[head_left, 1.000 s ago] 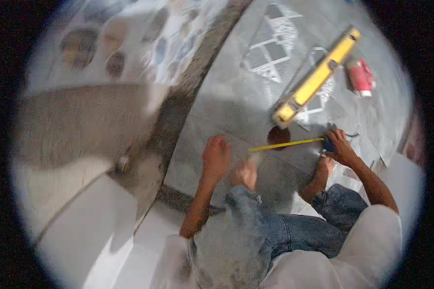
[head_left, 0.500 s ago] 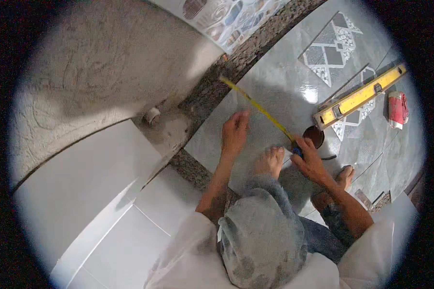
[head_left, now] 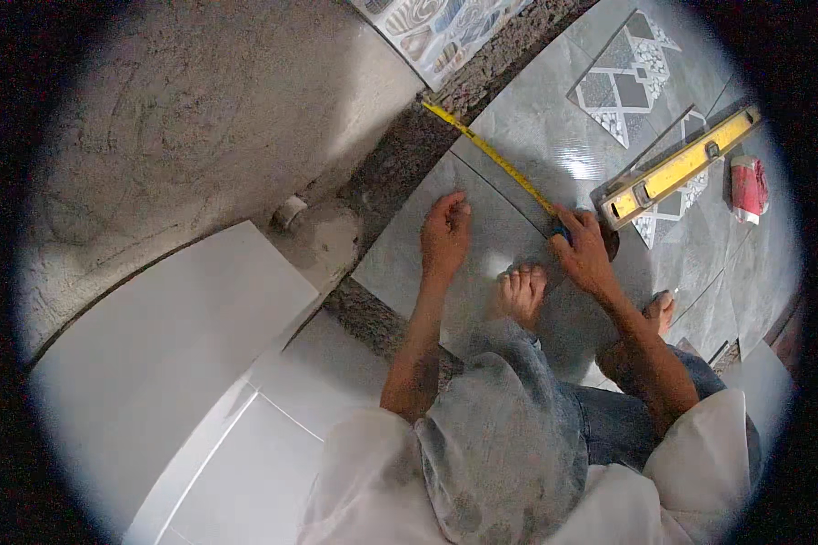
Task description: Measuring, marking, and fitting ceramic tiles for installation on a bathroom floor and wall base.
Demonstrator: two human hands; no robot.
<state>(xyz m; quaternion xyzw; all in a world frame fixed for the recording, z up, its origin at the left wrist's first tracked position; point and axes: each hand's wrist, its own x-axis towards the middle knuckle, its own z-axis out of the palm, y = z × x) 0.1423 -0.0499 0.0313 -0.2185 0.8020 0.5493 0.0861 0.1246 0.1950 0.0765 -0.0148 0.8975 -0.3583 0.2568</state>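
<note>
Right of centre in the frame, the right hand (head_left: 583, 252) is gripping a blue-cased tape measure (head_left: 562, 232), and its yellow blade (head_left: 509, 171) is running up and left over the grey floor tiles (head_left: 541, 100) to a rough dark strip (head_left: 393, 163). Near the middle, the left hand (head_left: 445, 238) is bending loosely over the tiles (whether it is touching them is hard to tell). At upper right, a yellow spirit level (head_left: 682, 171) is lying between a patterned tile piece (head_left: 623, 82) and a red and white bundle (head_left: 749, 189).
</note>
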